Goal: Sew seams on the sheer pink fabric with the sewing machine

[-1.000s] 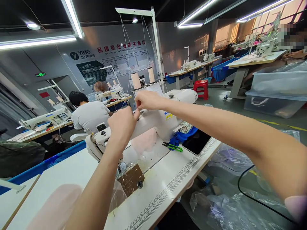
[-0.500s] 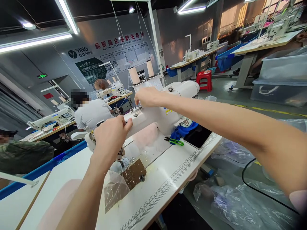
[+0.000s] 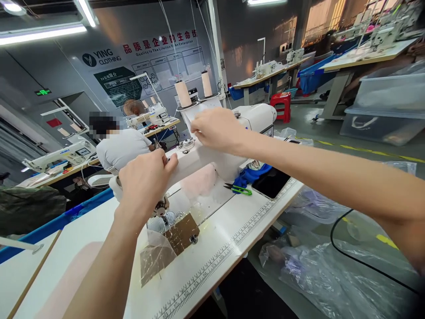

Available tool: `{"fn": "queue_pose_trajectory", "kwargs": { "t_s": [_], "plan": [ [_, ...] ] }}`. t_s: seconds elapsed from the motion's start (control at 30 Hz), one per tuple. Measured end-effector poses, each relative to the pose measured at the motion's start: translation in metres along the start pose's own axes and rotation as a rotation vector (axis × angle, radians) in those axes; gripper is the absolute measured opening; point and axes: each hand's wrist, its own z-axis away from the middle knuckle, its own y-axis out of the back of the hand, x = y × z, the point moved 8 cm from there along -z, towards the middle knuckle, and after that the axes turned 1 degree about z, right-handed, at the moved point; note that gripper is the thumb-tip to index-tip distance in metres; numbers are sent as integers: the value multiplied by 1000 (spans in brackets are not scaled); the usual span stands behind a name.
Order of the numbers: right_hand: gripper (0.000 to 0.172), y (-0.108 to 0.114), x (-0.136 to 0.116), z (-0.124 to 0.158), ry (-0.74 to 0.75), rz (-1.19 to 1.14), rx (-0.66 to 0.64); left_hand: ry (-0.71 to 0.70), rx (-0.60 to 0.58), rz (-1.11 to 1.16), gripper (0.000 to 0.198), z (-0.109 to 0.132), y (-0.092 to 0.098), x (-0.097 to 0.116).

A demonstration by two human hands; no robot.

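A white sewing machine [image 3: 199, 165] stands on the table in front of me. My left hand [image 3: 144, 177] is at the left end of its arm, fingers curled and thumb alongside; whatever they grip is hidden behind the hand. Over the middle of the arm is my right hand [image 3: 215, 127], its fingertips pinched together and pointing left. Any thread between them is too fine to make out. The metal thread guide [image 3: 186, 145] on top of the arm shows just below and left of it. Two cones of pale thread [image 3: 183, 94] stand behind the machine.
Green thread snips [image 3: 241, 190], a blue cloth [image 3: 247, 173] and a black phone [image 3: 272, 182] lie right of the machine. A brown plate [image 3: 182, 234] sits near the needle area. A person in a white shirt [image 3: 122, 148] sits beyond. Plastic bags [image 3: 318, 274] cover the floor at right.
My right hand has lifted back from the thread guide, a little up and right relative to the machine. The left hand stays at the arm's left end. The view has shifted slightly.
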Motion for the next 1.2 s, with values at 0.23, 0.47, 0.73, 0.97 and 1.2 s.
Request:
{"fn": "queue_pose_trajectory", "kwargs": {
  "t_s": [0.23,0.47,0.73,0.97,1.2],
  "plan": [
    [21,-100,-13,110,49,77,-479,-33,-47,44,43,2,-2,8],
    [15,-152,-9,126,49,95,-532,-36,-71,47,42,2,-4,10],
    [19,-145,3,124,12,91,-465,-27,-63,47,43,2,-4,7],
    [35,-68,4,117,31,-175,-181,-64,-52,57,40,3,-8,13],
    [35,-27,9,58,98,54,121,-70,-41,49,39,3,-8,15]
  ]
}}
